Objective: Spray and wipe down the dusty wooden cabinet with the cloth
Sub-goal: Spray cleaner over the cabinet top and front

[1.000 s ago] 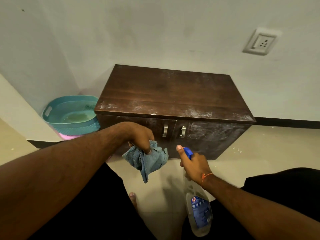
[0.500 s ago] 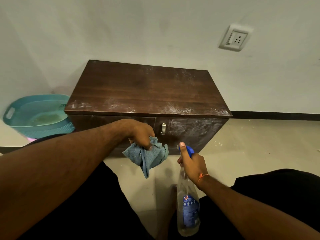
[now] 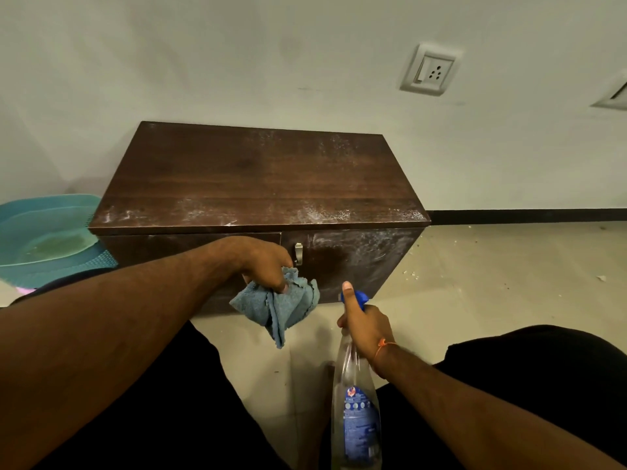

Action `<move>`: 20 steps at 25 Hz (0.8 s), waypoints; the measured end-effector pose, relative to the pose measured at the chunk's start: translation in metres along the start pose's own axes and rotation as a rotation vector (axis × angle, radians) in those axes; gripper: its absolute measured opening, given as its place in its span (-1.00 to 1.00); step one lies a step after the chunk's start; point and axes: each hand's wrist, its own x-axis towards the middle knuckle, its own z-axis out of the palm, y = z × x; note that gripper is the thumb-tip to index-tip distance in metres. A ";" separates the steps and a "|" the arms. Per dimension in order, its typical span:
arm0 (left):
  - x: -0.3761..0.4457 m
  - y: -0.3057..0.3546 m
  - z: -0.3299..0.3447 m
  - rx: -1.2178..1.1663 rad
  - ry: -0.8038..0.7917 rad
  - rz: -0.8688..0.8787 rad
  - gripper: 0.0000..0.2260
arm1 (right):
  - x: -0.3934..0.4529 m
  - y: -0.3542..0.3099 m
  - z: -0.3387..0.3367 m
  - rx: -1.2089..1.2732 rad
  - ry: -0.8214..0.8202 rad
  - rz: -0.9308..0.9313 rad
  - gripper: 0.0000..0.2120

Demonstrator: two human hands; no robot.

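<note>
- Left hand held low before the cabinet front, fingers curled round a bunched blue microfibre cloth, its loose corner hanging down toward the floor.
- Right hand wrapped round the neck of a clear spray bottle, thumb raised along the blue trigger head; bottle body hanging down between the knees, blue label facing up.
- Thin orange thread tied at the right wrist.
- Dark wooden cabinet against the white wall, just ahead of both hands; whitish dust streaked along the near edge of the top and across the right door.
- One metal door handle showing just beside the left hand.
- Teal plastic basin on the floor left of the cabinet, touching or nearly touching its side.
- Wall socket up right of the cabinet.
- White crumbs scattered on the pale floor tiles at right.
</note>
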 end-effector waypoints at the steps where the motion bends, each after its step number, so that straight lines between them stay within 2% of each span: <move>1: 0.001 0.001 0.000 -0.003 0.005 0.002 -0.79 | 0.001 0.001 -0.001 0.002 -0.002 0.017 -0.20; 4: 0.001 0.005 -0.001 0.013 0.028 0.026 -0.74 | 0.007 0.002 -0.009 -0.005 0.097 -0.004 -0.10; 6: 0.002 0.006 -0.001 0.029 0.050 0.042 -0.74 | 0.012 0.000 -0.016 0.092 0.209 -0.048 -0.01; 10: 0.006 0.006 -0.004 0.030 0.099 0.067 -0.85 | 0.006 -0.013 -0.029 0.311 0.349 -0.162 -0.26; 14: 0.001 0.013 -0.007 0.044 0.146 0.100 -0.76 | 0.003 -0.011 -0.031 0.349 0.436 -0.129 -0.28; 17: -0.003 0.014 -0.008 0.065 0.188 0.130 -0.75 | 0.008 -0.008 -0.031 0.317 0.435 -0.021 -0.27; 20: -0.006 0.013 -0.007 0.063 0.192 0.129 -0.76 | 0.012 -0.004 -0.027 0.291 0.295 0.102 -0.18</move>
